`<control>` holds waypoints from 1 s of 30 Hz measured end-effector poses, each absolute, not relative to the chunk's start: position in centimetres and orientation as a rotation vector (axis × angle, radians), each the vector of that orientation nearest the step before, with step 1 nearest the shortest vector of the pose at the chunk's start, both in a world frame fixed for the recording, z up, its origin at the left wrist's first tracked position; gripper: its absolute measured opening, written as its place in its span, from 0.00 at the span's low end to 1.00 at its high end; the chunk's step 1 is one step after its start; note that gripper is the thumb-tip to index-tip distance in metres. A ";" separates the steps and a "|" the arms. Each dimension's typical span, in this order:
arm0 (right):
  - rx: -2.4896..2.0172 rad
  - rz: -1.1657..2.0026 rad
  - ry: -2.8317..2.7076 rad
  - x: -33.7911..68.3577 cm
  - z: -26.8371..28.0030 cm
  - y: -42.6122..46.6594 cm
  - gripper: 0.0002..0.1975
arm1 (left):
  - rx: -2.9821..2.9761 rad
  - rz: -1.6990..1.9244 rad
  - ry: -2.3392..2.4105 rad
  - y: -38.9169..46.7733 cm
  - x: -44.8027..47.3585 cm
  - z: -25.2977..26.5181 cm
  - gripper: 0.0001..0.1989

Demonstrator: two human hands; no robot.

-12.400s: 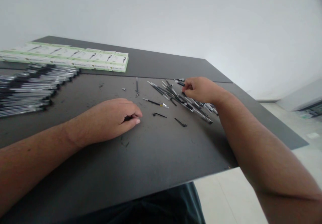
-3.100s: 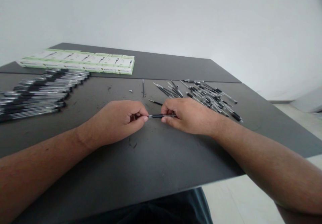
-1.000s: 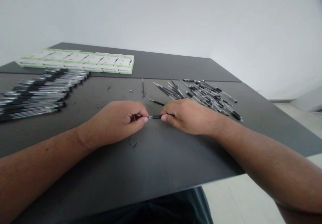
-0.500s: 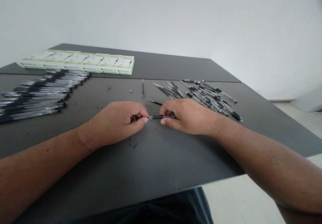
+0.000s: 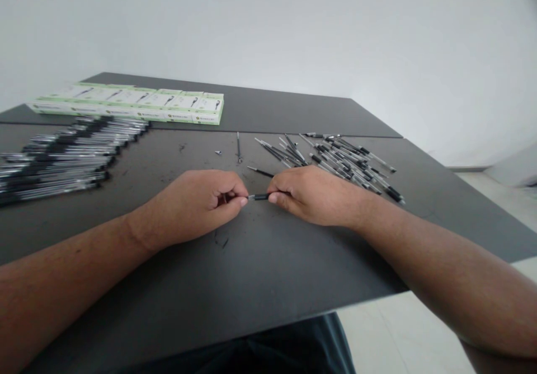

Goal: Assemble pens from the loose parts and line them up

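A pen (image 5: 260, 196) with a black grip lies level between my two hands, just above the table. My left hand (image 5: 213, 197) pinches its left end between thumb and forefinger. At the right, the thumb and fingers of my right hand (image 5: 306, 195) are closed round the grip end of the pen and hide the rest of it. Just behind my right hand lies a dark ink refill (image 5: 260, 171). Farther back are a small silver pen tip (image 5: 218, 152) and another refill (image 5: 239, 147) standing out lengthwise on the table.
Loose refills (image 5: 279, 151) and a heap of clear pen barrels with black grips (image 5: 348, 161) lie at the right. Many pens (image 5: 71, 155) are lined up at the left. Green-and-white boxes (image 5: 130, 102) stand behind them on the grey table (image 5: 260, 284). Black scraps (image 5: 225, 243) lie nearby.
My right hand's fingertips have shifted slightly along the pen, and less of its black grip shows. My left hand has stayed in place.
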State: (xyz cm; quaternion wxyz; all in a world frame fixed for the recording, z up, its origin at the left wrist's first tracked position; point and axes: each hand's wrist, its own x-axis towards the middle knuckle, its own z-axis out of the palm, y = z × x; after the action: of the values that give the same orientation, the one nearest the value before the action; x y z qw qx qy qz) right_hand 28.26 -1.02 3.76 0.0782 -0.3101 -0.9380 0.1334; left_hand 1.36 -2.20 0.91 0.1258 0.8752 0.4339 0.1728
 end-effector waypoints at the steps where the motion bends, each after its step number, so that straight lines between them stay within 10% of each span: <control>1: -0.922 0.408 -2.808 28.2 3.8 -1.0 0.11 | 2.548 0.501 1.269 -2.2 1.4 1.0 0.13; 30: -0.994 0.431 -2.809 28.1 3.9 -1.1 0.06 | 2.574 0.484 1.249 -2.2 1.4 1.0 0.13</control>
State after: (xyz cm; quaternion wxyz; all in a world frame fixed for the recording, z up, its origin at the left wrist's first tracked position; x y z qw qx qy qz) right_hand 28.09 -1.12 3.91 0.0652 -0.3295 -0.9310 0.1427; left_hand 1.38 -2.16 0.99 0.1194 0.8807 0.4273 0.1657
